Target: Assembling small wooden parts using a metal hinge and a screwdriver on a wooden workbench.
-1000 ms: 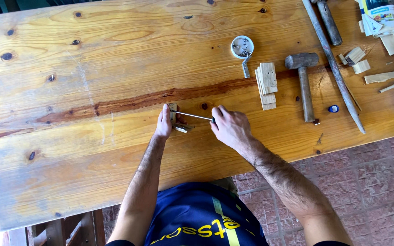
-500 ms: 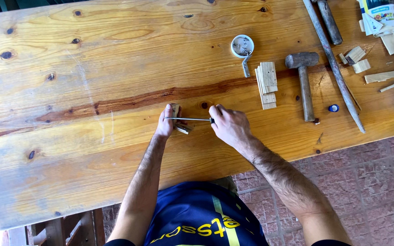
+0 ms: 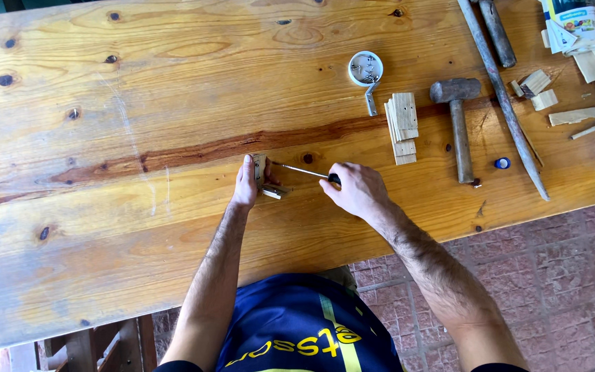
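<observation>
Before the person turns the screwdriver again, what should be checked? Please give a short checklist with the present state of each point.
1. Left hand steadies the small wood piece: ok, the hand lies against its left side.
2. Right hand grips the screwdriver handle: ok, closed around it.
3. Tip seated in a screw head: cannot tell, too small to see.
4. Left fingers clear of the tip: cannot tell, the tip meets the piece right beside them.
5. Second small wood piece out of the way: not ok, it lies loose just below the shaft.
6. Hammer clear of the right arm: ok, it rests apart on the table.
</observation>
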